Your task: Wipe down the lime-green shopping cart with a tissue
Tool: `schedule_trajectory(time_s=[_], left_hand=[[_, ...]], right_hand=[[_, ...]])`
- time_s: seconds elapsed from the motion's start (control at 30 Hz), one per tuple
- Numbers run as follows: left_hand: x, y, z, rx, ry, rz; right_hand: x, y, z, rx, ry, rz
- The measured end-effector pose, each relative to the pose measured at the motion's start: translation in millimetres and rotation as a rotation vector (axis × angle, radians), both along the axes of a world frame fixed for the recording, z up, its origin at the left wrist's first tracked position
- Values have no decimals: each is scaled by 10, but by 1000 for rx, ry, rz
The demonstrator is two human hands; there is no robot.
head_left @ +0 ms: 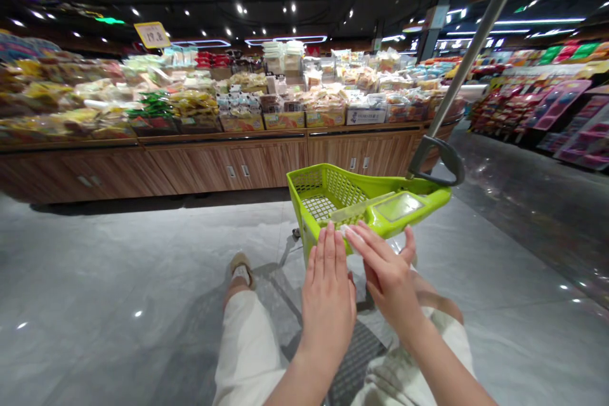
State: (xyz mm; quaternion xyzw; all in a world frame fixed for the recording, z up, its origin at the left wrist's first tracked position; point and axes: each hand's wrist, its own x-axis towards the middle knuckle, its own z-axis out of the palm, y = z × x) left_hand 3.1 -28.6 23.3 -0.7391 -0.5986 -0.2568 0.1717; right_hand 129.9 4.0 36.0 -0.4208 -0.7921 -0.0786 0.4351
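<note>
My left hand (328,298) is held out over the near side of a green shopping cart basket (309,219), its fingers straight and lying side by side. To its right, my right hand (390,282) has its fingers stretched forward and one lifted apart. A small white patch shows at its fingertips, too unclear to name. Both hands are by the basket's near rim; whether they touch it I cannot tell. The basket has latticed walls and a grid bottom. On its right end are a clear panel (399,206) and a dark loop handle (438,162).
A metal pole (476,44) rises from the cart's right end. Behind stands a long wooden display counter (228,165) with packaged foods and a price sign (152,35). More shelves (518,101) stand at right. My legs straddle the area below, over grey tile floor (118,279).
</note>
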Motion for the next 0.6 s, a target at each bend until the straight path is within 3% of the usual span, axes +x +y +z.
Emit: schedule_trajectory(time_s=[0.2, 0.5, 0.6], left_hand=[[-32, -15, 3, -4, 16, -20], [-117, 16, -80, 21, 68, -71], [-109, 93, -96, 32, 59, -69]], right_hand=[[236, 179, -102, 22, 119, -209], [235, 264, -164, 8, 208, -89], [170, 296, -169, 27, 215, -126]])
